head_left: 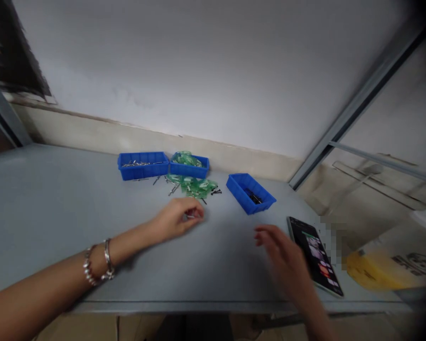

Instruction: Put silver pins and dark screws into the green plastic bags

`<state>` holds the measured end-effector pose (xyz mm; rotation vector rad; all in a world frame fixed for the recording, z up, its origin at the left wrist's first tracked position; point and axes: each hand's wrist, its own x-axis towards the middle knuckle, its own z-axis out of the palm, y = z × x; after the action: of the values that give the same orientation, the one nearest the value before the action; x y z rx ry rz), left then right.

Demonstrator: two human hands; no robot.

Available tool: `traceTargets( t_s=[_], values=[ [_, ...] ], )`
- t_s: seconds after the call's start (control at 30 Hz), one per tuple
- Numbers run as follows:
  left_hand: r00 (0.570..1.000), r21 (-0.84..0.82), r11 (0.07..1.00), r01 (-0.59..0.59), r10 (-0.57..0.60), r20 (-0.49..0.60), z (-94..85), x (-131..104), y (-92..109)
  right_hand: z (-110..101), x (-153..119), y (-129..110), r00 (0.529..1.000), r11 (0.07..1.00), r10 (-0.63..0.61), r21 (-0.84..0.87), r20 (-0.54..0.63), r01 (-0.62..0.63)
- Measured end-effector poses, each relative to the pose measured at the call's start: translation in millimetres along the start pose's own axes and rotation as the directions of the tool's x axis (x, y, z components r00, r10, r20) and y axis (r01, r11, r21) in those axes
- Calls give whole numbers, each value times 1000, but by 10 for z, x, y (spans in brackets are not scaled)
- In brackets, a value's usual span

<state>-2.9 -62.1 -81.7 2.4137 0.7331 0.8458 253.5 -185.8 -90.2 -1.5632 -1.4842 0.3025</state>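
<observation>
Left hand (173,218): fingers curled nearly closed, small silvery piece (190,216) pinched at fingertips, in front of green bag (199,188). Right hand (286,253): blurred, fingers loosely extended, palm hidden, nothing seen gripped; positioned just beside phone (317,258). Left blue bin (145,172): metal pins (138,164) contained. Middle blue bin (190,171): green packing (184,158) contained. Right blue bin (239,195): set askew, dark screws (254,197) contained. Loose screws (216,192) scattered beside green bag.

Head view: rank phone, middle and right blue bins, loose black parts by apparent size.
1. Phone
2. Middle blue bin and right blue bin: too close to rank
3. Loose black parts
</observation>
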Motion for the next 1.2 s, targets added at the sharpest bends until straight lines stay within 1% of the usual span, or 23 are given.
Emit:
traceTargets(
  t_s=[0.03,0.07,0.1,0.17,0.2,0.27,0.37,0.43,0.5,0.57,0.63,0.7,0.77,0.83,0.93,1.0,1.1,1.2],
  values=[
    [998,-24,998,-56,56,-6,79,-25,66,183,17,-118,993,999,-31,20,118,29],
    [994,-30,994,-108,107,-16,141,-50,111,346,35,-212,969,998,-59,44,240,49],
    [989,-15,990,-142,142,-37,185,-72,135,481,53,-281,945,995,-83,73,317,63],
    [979,29,983,-180,181,-91,231,-105,140,661,80,-354,905,990,-100,134,414,48],
    [973,52,980,-192,197,-116,240,-117,129,711,89,-365,894,987,-100,159,436,33],
    [962,89,972,-218,230,-150,246,-131,108,754,100,-364,888,983,-90,183,451,7],
    [941,126,957,-260,281,-187,248,-138,104,760,123,-363,908,985,-70,172,413,-2],
    [927,146,951,-275,302,-223,238,-133,109,766,172,-386,913,986,-69,168,403,0],
    [916,164,949,-270,306,-261,217,-120,100,785,258,-418,904,984,-72,181,422,-6],
    [911,185,954,-235,283,-299,193,-103,70,825,365,-440,893,980,-56,194,447,-36],
    [905,198,960,-198,257,-339,179,-84,23,883,462,-436,872,970,-28,225,489,-96],
    [905,184,967,-175,232,-356,181,-69,-28,950,526,-401,846,936,-4,299,533,-184],
    [920,142,979,-143,185,-346,193,-60,-70,1006,553,-349,837,892,5,376,547,-251],
    [943,95,992,-86,112,-314,204,-56,-94,1032,557,-298,854,866,18,419,520,-273],
    [967,60,998,15,1,-254,198,-50,-101,1008,559,-255,871,848,51,439,488,-297],
    [976,56,996,67,-54,-209,181,-41,-94,975,565,-251,873,833,77,449,481,-322],
    [984,37,994,101,-94,-154,155,-26,-79,950,570,-258,870,825,92,453,484,-339],
    [985,-8,993,115,-115,-131,145,-17,-70,961,562,-257,865,829,94,442,494,-343]
  ],
)
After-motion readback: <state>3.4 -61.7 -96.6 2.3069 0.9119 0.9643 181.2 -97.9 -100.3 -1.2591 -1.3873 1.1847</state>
